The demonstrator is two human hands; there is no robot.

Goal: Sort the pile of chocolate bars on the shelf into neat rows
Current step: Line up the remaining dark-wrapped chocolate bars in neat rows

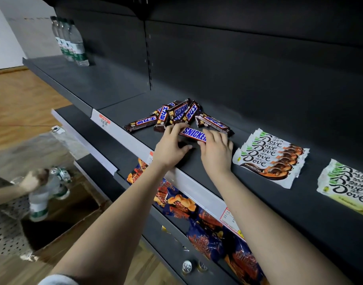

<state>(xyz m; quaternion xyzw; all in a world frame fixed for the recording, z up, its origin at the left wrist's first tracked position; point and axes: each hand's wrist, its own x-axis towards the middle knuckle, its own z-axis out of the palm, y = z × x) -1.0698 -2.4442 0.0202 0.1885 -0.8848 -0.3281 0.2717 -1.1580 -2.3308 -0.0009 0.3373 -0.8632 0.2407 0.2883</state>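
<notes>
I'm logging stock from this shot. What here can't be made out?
- Snickers pile, head view: exact count, since bars overlap.
- Held Snickers bar: both ends covered by left hand and right hand.
- Price tags: print too small.
- Right Dove stack: cut by frame edge.

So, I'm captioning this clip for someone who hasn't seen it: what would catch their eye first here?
First, the two hands, left hand and right hand, holding one Snickers bar between them at mid-shelf. Just behind lies the jumbled pile of Snickers bars, and to the right the Dove bars already sit in a neat overlapping row.
</notes>
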